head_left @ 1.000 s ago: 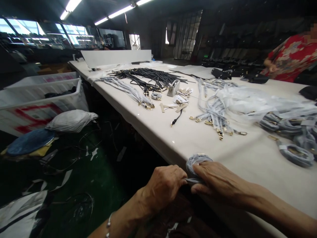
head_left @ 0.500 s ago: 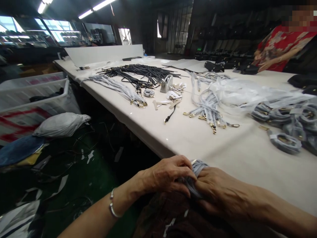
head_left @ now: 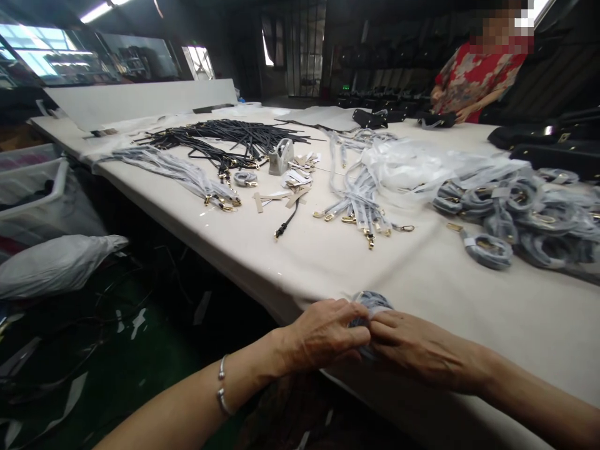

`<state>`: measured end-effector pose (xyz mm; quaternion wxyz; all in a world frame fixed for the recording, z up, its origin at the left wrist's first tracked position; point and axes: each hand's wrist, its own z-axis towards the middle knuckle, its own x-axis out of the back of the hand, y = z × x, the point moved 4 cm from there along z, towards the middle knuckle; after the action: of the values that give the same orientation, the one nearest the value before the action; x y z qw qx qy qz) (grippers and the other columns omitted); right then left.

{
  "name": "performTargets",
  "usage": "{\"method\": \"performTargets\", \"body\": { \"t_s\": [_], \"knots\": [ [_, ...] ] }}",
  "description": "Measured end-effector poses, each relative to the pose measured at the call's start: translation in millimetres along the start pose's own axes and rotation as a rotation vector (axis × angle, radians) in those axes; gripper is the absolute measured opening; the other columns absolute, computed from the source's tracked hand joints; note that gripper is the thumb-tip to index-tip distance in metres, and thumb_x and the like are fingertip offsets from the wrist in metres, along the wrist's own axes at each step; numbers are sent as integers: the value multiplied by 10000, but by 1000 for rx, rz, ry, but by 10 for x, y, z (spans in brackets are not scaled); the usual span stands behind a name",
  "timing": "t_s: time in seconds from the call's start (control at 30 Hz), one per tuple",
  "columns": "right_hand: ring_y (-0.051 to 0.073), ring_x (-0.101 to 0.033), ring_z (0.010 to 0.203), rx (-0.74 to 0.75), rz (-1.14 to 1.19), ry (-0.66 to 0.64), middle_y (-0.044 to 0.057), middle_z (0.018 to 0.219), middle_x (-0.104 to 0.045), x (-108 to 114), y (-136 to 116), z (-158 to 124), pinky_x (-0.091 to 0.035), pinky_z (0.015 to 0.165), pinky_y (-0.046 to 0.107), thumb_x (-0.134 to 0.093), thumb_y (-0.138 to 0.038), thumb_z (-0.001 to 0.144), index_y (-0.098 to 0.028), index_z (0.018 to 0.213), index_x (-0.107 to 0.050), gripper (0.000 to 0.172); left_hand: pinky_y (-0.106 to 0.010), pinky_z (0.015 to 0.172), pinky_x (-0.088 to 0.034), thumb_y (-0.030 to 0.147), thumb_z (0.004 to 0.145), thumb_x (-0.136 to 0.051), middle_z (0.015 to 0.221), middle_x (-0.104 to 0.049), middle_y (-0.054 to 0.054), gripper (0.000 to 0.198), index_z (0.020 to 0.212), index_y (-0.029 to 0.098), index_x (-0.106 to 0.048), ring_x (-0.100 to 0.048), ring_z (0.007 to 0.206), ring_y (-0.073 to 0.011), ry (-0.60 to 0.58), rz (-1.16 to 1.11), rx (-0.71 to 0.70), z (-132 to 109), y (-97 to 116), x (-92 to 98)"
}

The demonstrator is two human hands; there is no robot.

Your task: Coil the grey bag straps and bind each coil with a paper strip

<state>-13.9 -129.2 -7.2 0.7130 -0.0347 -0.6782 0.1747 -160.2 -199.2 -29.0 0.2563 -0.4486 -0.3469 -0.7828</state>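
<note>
At the near edge of the table, a coiled strap (head_left: 370,300) in clear plastic wrapping is gripped between both hands. My left hand (head_left: 325,331) has its fingers closed on the coil's left side. My right hand (head_left: 412,347) is closed on its right side, and a pale strip shows by its fingertips. The fingers hide the lower part of the coil. Just beyond, a black strap end with a clasp (head_left: 287,222) lies on the tabletop. To the right sits a finished-looking wrapped coil (head_left: 488,251).
Wrapped straps with gold clasps (head_left: 363,203) and black straps (head_left: 234,140) are spread over the table (head_left: 262,250). A grey tape dispenser (head_left: 281,157) stands among paper strips (head_left: 299,179). Several wrapped coils (head_left: 520,194) are heaped right. A person in red (head_left: 478,78) handles black items across the table.
My view has swung right, so the table's contents appear further left. Both hands still hold the coil, which now rests at the table edge and shows more of its top.
</note>
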Motion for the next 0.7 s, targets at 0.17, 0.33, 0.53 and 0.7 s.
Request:
{"method": "performTargets", "body": {
  "t_s": [0.17,0.33,0.53,0.7],
  "knots": [
    [212,-532,1176,0,-94,113,57,1080,-688,173,267,-188,-318,1157,455,-431,-118,1004,-189,1178,-621,267,-281,802,-500,281,852,-706,1064,-638,-71,215,1014,160,-632,-603,950,-214,-42,-79,104,317,-158,-33],
    [238,-550,1117,-125,-11,348,89,1095,-669,176,582,-453,-448,1012,421,-599,-255,949,-211,1173,-644,233,-287,768,-503,261,780,-788,1050,-606,-55,386,1117,207,-607,-598,916,-212,-67,-194,306,618,-236,-134],
    [204,-556,944,-182,260,408,77,952,-646,31,759,-551,-494,860,356,-618,-277,941,-216,1142,-683,219,-261,766,-504,173,809,-733,1023,-586,-31,164,949,218,-662,-606,886,-183,-80,-217,414,603,-272,-204],
    [209,-595,880,-192,280,556,97,901,-673,85,695,-447,-508,858,379,-642,-344,922,-149,1027,-707,230,-304,769,-513,106,873,-578,981,-591,-50,137,945,207,-637,-608,886,-212,-47,-13,327,620,-241,-204]
  ]
}}
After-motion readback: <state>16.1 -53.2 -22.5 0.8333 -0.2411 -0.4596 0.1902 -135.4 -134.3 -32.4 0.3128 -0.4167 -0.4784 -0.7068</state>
